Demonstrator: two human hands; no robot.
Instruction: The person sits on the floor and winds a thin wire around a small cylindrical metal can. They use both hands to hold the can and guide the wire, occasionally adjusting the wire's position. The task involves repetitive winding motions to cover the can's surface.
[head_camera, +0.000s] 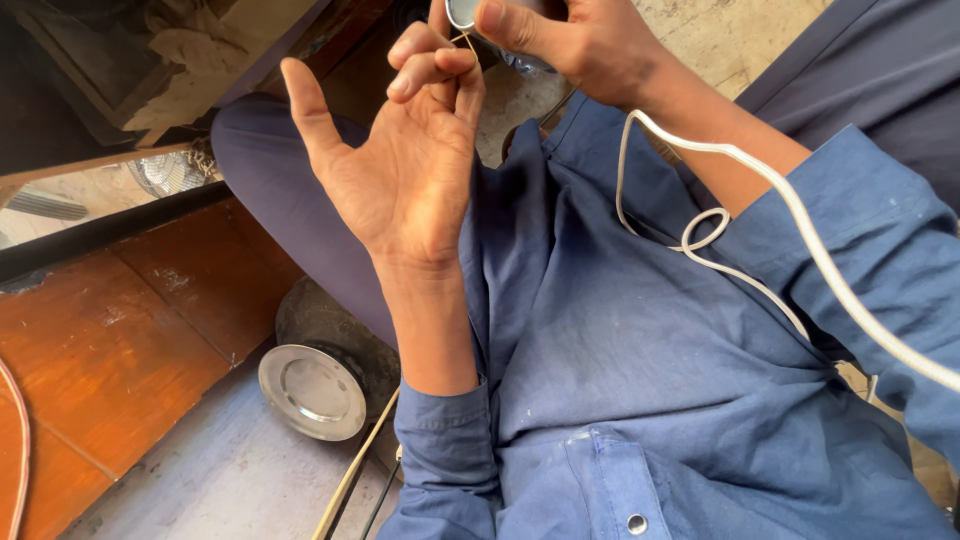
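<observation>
Over the worn wooden floor (150, 330), I pinch a thin wire (466, 40) in my left hand (410, 170); it runs rightward to the small metal part (462, 12) gripped in my right hand (580, 45).

Reddish wooden boards (120, 340) lie at left beside a grey floor (220, 480); a round metal disc (311, 392) rests there in daylight.

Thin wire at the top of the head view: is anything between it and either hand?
Nothing visible. The left hand already pinches the thin wire between its curled fingertips, and the right hand holds the small metal-rimmed part that it seems to lead to. The white cord drapes over the right forearm, apart from it.
</observation>
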